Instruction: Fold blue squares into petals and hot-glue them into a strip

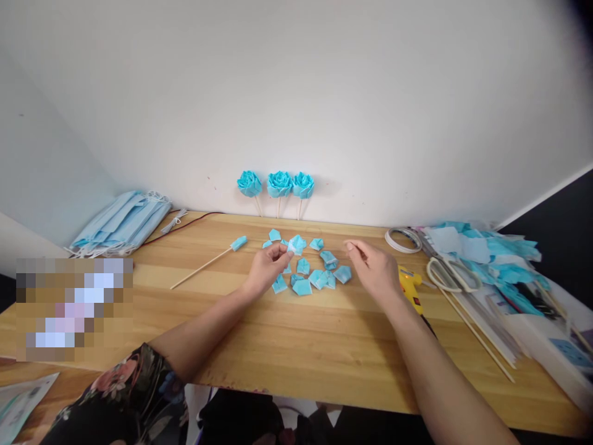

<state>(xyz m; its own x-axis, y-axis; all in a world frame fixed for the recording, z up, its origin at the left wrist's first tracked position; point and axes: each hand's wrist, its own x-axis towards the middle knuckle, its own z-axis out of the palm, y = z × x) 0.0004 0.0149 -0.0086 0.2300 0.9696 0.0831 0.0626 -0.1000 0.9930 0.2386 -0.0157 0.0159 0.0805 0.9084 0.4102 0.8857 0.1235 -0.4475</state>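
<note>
Between the thumb and fingers of my left hand (271,266) is a light blue folded petal (297,245), raised over the table. Off to its right, my right hand (370,266) is pinched closed; whatever its fingertips hold, if anything, is too small to make out. Several more folded blue pieces (302,287) lie scattered on the wood below and between both hands. A wooden stick (201,269) with a rolled blue tip (239,243) rests left of my left hand. Beside my right wrist lies a yellow glue gun (409,287), partly hidden by the arm.
Three blue flowers on sticks (280,184) lean against the back wall. Face masks (125,221) are stacked at the left. On the right are white tape rolls (404,240), scissors (454,275), wooden sticks (482,337) and blue fabric scraps (491,247).
</note>
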